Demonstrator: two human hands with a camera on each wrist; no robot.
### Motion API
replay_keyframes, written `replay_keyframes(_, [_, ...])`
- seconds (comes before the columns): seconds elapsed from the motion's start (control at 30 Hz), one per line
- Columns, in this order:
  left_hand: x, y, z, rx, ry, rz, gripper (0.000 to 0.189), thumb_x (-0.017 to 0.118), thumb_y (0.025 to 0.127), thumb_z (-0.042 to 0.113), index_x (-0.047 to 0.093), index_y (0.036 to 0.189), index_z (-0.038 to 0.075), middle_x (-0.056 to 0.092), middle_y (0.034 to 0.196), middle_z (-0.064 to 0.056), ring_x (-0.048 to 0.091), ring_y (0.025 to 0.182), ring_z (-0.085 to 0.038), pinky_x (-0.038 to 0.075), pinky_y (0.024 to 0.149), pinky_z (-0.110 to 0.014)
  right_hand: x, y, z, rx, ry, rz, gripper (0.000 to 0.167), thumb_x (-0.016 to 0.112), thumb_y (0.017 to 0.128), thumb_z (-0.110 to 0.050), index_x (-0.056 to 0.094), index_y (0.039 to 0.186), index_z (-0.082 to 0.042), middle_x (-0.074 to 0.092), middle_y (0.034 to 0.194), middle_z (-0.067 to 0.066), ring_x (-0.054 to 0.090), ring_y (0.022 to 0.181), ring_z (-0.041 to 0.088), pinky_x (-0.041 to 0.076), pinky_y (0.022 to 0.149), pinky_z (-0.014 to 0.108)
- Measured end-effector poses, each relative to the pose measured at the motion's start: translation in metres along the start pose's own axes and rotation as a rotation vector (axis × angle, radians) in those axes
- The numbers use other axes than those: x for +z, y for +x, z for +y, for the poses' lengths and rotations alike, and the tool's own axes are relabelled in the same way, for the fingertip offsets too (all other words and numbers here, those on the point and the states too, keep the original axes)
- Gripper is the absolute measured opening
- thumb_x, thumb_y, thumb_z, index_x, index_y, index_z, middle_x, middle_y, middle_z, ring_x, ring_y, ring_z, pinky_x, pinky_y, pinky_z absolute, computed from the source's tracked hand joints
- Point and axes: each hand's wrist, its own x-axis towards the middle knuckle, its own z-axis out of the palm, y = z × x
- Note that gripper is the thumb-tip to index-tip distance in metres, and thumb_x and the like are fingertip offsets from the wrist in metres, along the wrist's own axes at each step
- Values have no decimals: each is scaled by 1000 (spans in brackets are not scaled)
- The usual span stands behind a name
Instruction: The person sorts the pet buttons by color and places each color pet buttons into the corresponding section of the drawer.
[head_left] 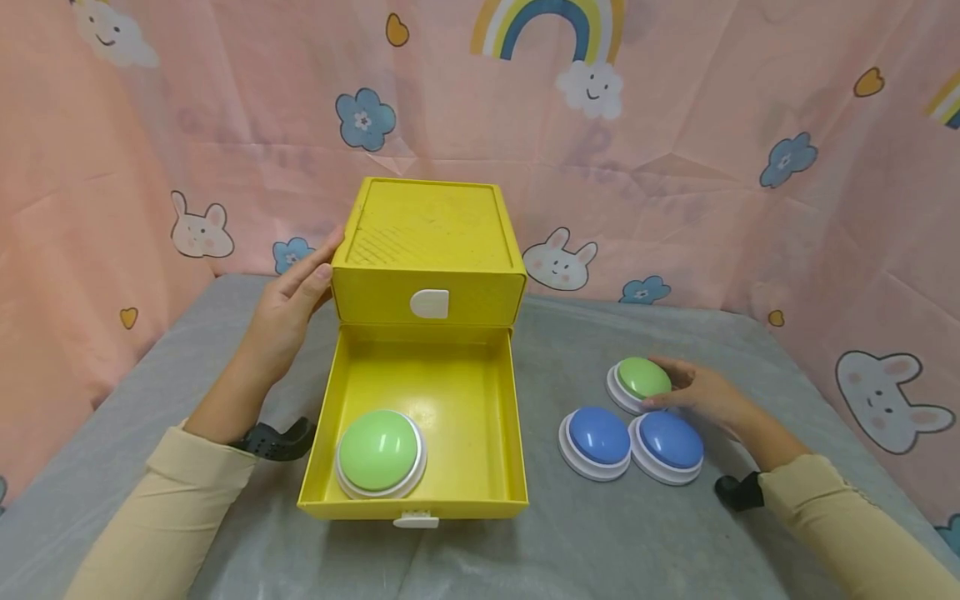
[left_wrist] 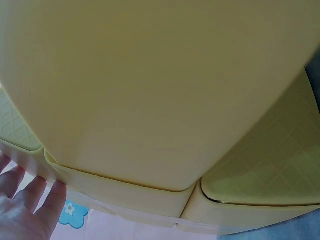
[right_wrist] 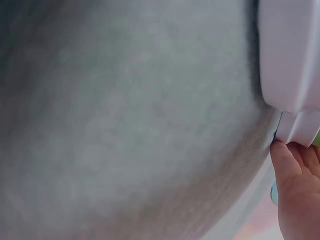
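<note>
A yellow two-drawer box (head_left: 431, 225) stands on the table, its lower drawer (head_left: 468, 442) pulled out and its upper drawer closed. Inside the lower drawer, at the front left, lies a green push button (head_left: 378, 452) with a white base. My left hand (head_left: 281, 321) rests against the box's left side, fingers extended, as the left wrist view also shows. On the table to the right, my right hand (head_left: 705, 396) grips a second green push button (head_left: 641, 379) from its right side, thumb at the white base (right_wrist: 290, 127). Two blue push buttons (head_left: 600, 435) lie just in front of it.
Grey cloth (head_left: 600, 533) covers the table. A pink patterned curtain (head_left: 675, 217) hangs behind and along both sides. White tabs mark both drawer fronts, the lower handle (head_left: 416, 521) facing the near edge. Dark straps (head_left: 281, 439) circle both wrists.
</note>
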Motion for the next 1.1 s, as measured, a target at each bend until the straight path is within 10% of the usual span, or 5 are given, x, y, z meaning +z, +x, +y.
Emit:
replay_keyframes(0.33, [0,1,0,-13,10,-8,52,42,108,31,33,157,17,29,165,2,28,152,-18,38,113,-13,0,-8,-11,-26,65,43,90,79,84,-34,33,155,-4,25,161,26,16,146,56,22,113,74])
replay_keyframes(1.1, [-1,1,-1,-4,10,-6,52,41,108,30,31,157,18,26,166,0,26,153,-18,38,113,-13,26,-48,-115,-213,124,26,81,83,81,-34,46,150,-16,46,154,8,37,146,37,41,113,50])
